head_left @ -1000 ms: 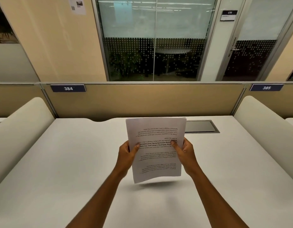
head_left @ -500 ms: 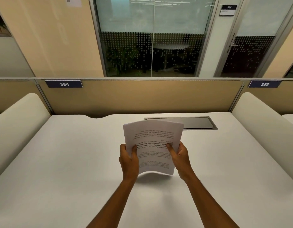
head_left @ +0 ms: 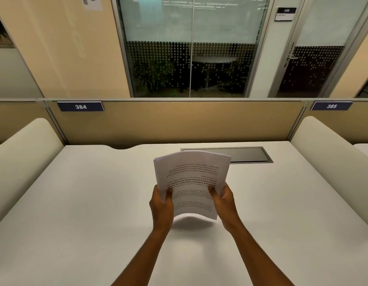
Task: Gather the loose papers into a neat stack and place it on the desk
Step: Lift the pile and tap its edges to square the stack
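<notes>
I have the stack of papers (head_left: pixel 190 178) in the middle of the frame, gripped on both sides and held up off the desk (head_left: pixel 75 213). The sheets are white with black print that reads upside down to me, some lines in bold. The stack bows: its top edge arches upward and its bottom edge curves too, with a soft shadow on the desk just below. At the top edge I see the sheets slightly fanned, not quite flush.

My left hand (head_left: pixel 161 207) is closed around the lower left edge, thumb pressed on the front of the top sheet. My right hand (head_left: pixel 224 201) is closed on the lower right edge the same way, thumb on the print.

The bottom edge hangs clear above the desk. Open white surface runs to the left, right and toward the bottom of the frame. Behind the papers, upper right of them, a dark rectangular cable hatch (head_left: pixel 249 154) is set flush into the desk.

Padded cream dividers (head_left: pixel 24 162) close the desk at the left and right of the frame. A tan partition (head_left: pixel 179 120) crosses behind, with blue tags reading 384 (head_left: pixel 80 106) and 385 (head_left: pixel 331 106). Above it stands a glass wall (head_left: pixel 191 48) with frosted bands and dots, and a door at the upper right.
</notes>
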Motion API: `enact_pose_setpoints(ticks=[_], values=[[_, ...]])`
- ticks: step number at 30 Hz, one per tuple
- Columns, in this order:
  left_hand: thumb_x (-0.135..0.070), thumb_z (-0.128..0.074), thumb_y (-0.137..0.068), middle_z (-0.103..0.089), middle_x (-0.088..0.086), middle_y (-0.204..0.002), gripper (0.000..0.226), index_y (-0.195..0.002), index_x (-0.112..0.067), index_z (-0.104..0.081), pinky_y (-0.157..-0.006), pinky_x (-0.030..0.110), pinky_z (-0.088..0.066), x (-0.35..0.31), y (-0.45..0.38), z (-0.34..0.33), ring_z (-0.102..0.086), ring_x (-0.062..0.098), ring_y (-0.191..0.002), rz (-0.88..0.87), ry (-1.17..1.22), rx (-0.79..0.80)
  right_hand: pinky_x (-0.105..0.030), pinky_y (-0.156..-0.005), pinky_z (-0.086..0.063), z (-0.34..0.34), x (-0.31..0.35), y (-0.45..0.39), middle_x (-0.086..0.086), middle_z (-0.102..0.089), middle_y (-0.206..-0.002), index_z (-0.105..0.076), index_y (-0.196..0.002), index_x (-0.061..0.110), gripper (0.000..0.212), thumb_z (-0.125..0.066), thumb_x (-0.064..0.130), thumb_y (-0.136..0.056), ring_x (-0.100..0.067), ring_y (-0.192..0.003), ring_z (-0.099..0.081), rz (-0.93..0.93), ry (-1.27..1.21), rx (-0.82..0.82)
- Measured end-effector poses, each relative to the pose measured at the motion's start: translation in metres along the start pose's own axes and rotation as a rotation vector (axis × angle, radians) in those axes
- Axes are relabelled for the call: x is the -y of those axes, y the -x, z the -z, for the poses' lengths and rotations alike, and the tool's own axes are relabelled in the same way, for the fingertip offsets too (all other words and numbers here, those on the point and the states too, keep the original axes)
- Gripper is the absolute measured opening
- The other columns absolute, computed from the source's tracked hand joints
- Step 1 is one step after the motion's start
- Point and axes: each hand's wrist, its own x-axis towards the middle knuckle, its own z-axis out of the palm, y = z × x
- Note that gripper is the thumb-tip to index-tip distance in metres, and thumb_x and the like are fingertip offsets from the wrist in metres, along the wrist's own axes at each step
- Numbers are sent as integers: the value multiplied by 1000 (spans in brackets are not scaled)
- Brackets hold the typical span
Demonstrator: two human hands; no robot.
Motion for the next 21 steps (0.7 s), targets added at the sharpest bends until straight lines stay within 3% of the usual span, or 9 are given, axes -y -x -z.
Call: enact_pose_setpoints(ticks=[10,16,21], values=[[-12,-47,-101,-62,-4,-108,18,-115,-22,-50,-63,15,-58,24,-3,4,-64,9,-93,26,-101,99,-20,-69,-58,3,-18,11,2,-65,-117,-52,-126,24,33,-59,25,-94,-16,-105,-64,-49,-15,20],[-13,-45,-102,-64,-5,-100,11,-111,-15,-50,-58,13,-56,1,-43,14,-68,12,-88,-68,-283,326,-25,-72,-58,24,11,-9,-2,-73,-106,-63,-107,19,22,-71,18,-86,-19,-97,-70,18,-17,22],[-14,-44,-100,-63,-12,-90,6,-96,-17,-46,-52,9,-49,-39,-85,22,-65,5,-78,-204,-516,475,-23,-67,-58,47,43,-26,-5,-73,-97,-64,-105,17,31,-79,19,-78,-20,-89,-71,87,-19,-26]])
